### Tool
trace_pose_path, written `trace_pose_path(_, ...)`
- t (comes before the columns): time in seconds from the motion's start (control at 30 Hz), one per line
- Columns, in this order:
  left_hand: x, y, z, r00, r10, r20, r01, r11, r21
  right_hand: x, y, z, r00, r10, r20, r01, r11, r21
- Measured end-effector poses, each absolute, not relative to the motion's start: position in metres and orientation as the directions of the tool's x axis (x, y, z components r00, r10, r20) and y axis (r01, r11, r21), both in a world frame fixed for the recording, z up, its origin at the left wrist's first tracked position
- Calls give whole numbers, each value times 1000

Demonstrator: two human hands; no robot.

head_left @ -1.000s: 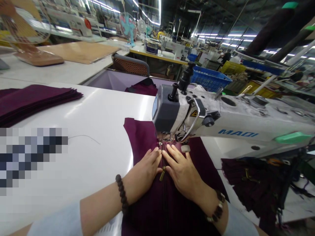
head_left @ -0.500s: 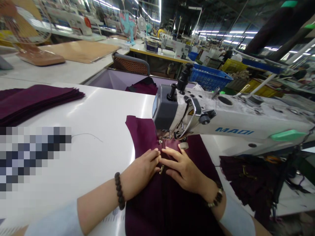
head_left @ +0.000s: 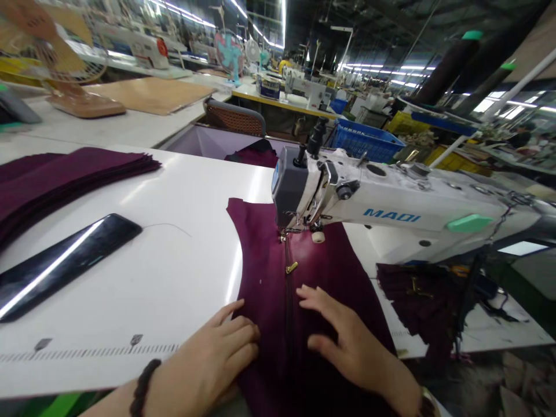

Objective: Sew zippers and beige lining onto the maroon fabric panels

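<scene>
Both hands lie open and flat on the maroon fabric panel (head_left: pixel 260 255) at the worktop's near edge — the left hand (head_left: pixel 219 356) on its left side, the right hand (head_left: pixel 347 341) just right of the zipper (head_left: pixel 288 289) — holding nothing; the panel's far end sits under the sewing machine (head_left: pixel 391 214).

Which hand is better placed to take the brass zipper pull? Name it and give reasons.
Right, probably. The right hand lies flat on the maroon fabric with its fingertips just below the zipper pull; the left hand rests lower, off to the zipper's left.
</scene>
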State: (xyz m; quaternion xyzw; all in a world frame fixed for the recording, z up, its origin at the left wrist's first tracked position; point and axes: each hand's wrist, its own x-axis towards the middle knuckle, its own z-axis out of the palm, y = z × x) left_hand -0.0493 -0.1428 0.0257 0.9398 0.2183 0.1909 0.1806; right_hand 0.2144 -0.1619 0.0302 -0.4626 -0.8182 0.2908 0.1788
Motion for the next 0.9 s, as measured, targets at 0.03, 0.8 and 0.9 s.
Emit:
trace_pose_path(0.03,-44,-146,26,817,471,331,316,-848,426,214,-174,33,-573,819,-24,630,422,-652)
trace_pose_path(0.8,9,-161,9,663,473,580,386,-880,276,226,-242,-26,-155,987,43,688,139,-712)
trace_pose_path(0.9,15,-163,8,608,509,609,350,-861,369,226,-244,-25,-222,971,92,699,225,-679)
